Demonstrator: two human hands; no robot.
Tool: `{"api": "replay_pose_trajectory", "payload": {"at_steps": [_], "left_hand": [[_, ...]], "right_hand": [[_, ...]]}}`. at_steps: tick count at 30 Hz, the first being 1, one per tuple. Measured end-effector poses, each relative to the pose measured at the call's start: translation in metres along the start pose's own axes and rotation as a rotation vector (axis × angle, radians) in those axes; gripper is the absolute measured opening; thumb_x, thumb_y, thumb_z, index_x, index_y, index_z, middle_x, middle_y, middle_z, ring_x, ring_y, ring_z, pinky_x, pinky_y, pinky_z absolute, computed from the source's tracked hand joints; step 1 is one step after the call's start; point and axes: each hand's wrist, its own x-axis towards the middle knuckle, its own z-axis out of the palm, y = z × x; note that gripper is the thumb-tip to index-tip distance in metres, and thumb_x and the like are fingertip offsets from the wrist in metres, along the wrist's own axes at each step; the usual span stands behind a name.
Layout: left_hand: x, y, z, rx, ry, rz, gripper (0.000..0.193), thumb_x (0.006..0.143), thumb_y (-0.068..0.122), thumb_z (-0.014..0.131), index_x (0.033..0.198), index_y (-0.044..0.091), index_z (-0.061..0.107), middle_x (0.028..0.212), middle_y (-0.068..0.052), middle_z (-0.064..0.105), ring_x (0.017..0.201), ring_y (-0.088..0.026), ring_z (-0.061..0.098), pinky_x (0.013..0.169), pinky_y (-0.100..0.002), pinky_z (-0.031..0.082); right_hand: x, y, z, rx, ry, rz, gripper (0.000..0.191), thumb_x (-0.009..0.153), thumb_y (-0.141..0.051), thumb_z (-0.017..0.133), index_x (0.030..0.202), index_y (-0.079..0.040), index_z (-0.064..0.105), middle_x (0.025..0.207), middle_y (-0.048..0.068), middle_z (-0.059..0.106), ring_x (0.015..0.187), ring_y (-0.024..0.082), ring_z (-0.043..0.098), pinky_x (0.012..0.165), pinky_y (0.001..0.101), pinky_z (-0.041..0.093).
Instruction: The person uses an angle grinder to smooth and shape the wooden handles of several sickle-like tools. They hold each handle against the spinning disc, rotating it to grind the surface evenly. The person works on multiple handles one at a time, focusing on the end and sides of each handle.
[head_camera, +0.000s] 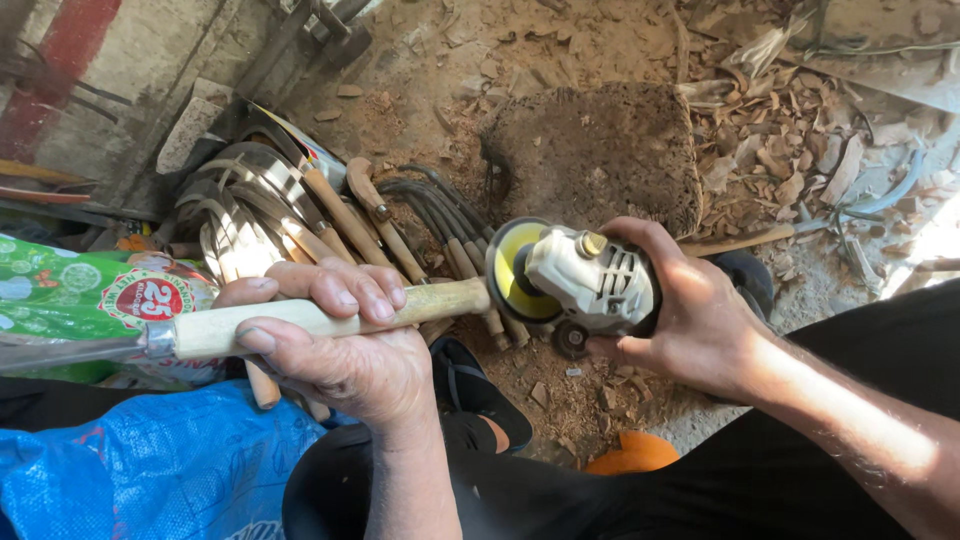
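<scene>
Grinder disc on handle end
Left hand (340, 350) wrapped tight round pale wooden handle (330, 318), held level over lap; right hand (690, 320) clamped round angle grinder (585, 280), disc touching handle's end

The left hand (335, 345) grips a pale wooden handle (330, 315) lying level, its end meeting the yellow disc (512, 272) of a grey angle grinder (590, 280) held by the right hand (690, 320). Behind lie finished sickles (270, 210), a wood block (600, 150) and wood chips (780, 130) on the dirt floor (450, 70).
</scene>
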Motion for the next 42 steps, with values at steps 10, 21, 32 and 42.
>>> {"api": "replay_pose_trajectory", "payload": {"at_steps": [10, 21, 32, 42], "left_hand": [[0.001, 0.002, 0.003, 0.006, -0.057, 0.005, 0.055, 0.1, 0.067, 0.058, 0.119, 0.018, 0.041, 0.071, -0.001, 0.042, 0.048, -0.013, 0.04, 0.044, -0.03, 0.039], [0.002, 0.003, 0.006, -0.009, -0.089, -0.001, 0.055, 0.1, 0.066, 0.056, 0.117, 0.017, 0.042, 0.069, -0.003, 0.041, 0.042, -0.014, 0.037, 0.04, -0.031, 0.04], [0.005, -0.001, 0.002, -0.023, -0.05, 0.017, 0.048, 0.108, 0.058, 0.061, 0.117, 0.015, 0.041, 0.077, -0.004, 0.045, 0.057, -0.014, 0.043, 0.054, -0.032, 0.042], [0.004, -0.004, 0.006, -0.065, -0.016, 0.007, 0.045, 0.109, 0.053, 0.062, 0.117, 0.015, 0.039, 0.079, -0.005, 0.045, 0.063, -0.014, 0.045, 0.06, -0.032, 0.043]], "right_hand": [[0.003, -0.002, -0.006, 0.09, -0.046, -0.044, 0.104, 0.058, -0.022, 0.097, 0.144, -0.008, 0.041, 0.12, 0.014, 0.069, 0.111, 0.022, 0.07, 0.095, 0.034, 0.056], [0.003, -0.009, -0.012, 0.09, -0.114, -0.008, 0.105, 0.057, -0.024, 0.096, 0.145, -0.011, 0.042, 0.112, 0.012, 0.073, 0.106, 0.019, 0.072, 0.092, 0.0333, 0.055], [-0.002, -0.003, -0.003, -0.034, -0.015, -0.093, 0.102, 0.057, -0.022, 0.096, 0.143, -0.011, 0.042, 0.119, 0.015, 0.07, 0.109, 0.025, 0.072, 0.092, 0.0364, 0.058], [-0.003, 0.001, 0.0, -0.046, 0.031, -0.166, 0.101, 0.057, -0.023, 0.095, 0.143, -0.012, 0.043, 0.119, 0.015, 0.071, 0.108, 0.026, 0.074, 0.09, 0.0362, 0.059]]}}
